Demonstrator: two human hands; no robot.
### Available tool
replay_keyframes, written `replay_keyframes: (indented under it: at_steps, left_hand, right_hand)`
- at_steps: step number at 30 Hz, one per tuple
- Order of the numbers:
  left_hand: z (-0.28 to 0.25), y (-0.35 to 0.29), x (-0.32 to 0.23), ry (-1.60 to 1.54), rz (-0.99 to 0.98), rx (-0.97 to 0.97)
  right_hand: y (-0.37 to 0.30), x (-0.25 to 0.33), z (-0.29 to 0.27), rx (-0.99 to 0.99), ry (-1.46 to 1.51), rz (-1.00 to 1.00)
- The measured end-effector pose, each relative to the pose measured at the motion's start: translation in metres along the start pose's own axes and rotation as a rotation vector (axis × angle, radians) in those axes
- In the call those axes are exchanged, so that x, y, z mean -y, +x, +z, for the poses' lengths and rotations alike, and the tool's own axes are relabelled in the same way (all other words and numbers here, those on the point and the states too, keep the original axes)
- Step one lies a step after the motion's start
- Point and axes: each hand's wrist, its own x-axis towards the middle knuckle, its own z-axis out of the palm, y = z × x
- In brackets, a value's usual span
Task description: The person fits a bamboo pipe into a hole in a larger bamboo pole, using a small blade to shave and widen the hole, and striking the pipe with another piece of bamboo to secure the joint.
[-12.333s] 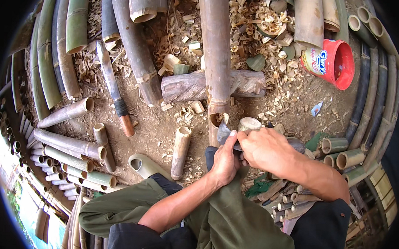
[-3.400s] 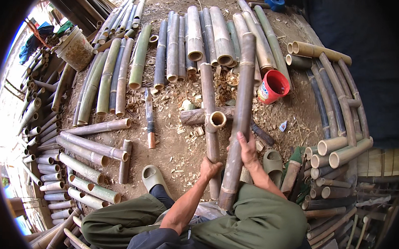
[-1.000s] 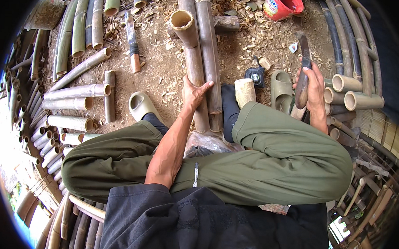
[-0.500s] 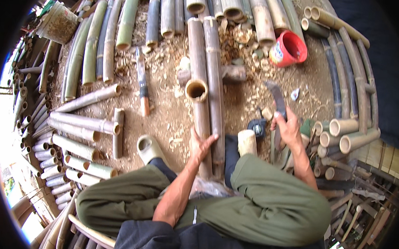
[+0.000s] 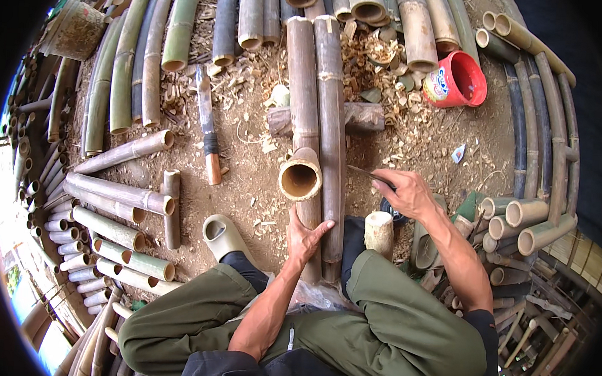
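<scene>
My left hand (image 5: 305, 239) rests on two long brown bamboo poles lying side by side, thumb stretched toward the right pole (image 5: 331, 109) and fingers at the left pole (image 5: 299, 74). Just beyond it, a short bamboo tube (image 5: 301, 154) sits over the left pole, its hollow end facing me. My right hand (image 5: 411, 196) is closed around the handle of a curved knife (image 5: 363, 171). Its blade points left, close to the right pole's side. Under the poles lies a short log (image 5: 364, 116). A pale cut block (image 5: 379, 233) stands near my right foot.
Wood chips cover the dirt floor. Left of the poles lies a long blade with a dark-wrapped handle (image 5: 208, 127). A red bucket (image 5: 468, 80) lies tipped at the far right. Bamboo is stacked left (image 5: 122, 197), far (image 5: 251, 14) and right (image 5: 547, 232).
My right hand has brought the knife leftward, up to the right pole. My left hand has settled lower on the poles. The short tube's hollow end shows larger and lower, and the view has shifted.
</scene>
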Motion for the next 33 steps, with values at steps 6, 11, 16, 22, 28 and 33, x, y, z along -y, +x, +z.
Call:
replay_keyframes:
  at_steps: [6, 11, 16, 22, 28, 33]
  left_hand:
    - [-0.002, 0.001, -0.004, 0.033, -0.012, 0.018]
    - [-0.001, 0.001, -0.005, 0.023, -0.024, 0.013]
    - [-0.002, 0.002, 0.0, 0.064, -0.017, 0.003]
    - [-0.001, 0.002, 0.001, 0.024, 0.027, 0.024]
    - [0.002, 0.001, 0.002, 0.062, -0.007, 0.016]
    - [-0.016, 0.01, 0.007, 0.195, 0.141, 0.007]
  right_hand:
    - [0.014, 0.008, 0.009, 0.097, -0.139, -0.072]
    - [0.016, 0.005, 0.012, 0.121, -0.173, -0.082]
    - [0.018, 0.008, 0.01, 0.114, -0.156, -0.069]
    - [0.017, 0.007, 0.01, 0.103, -0.196, -0.068]
    - [0.016, 0.007, -0.001, 0.17, -0.26, -0.054]
    - [-0.01, -0.04, -0.053, 0.146, -0.515, 0.259]
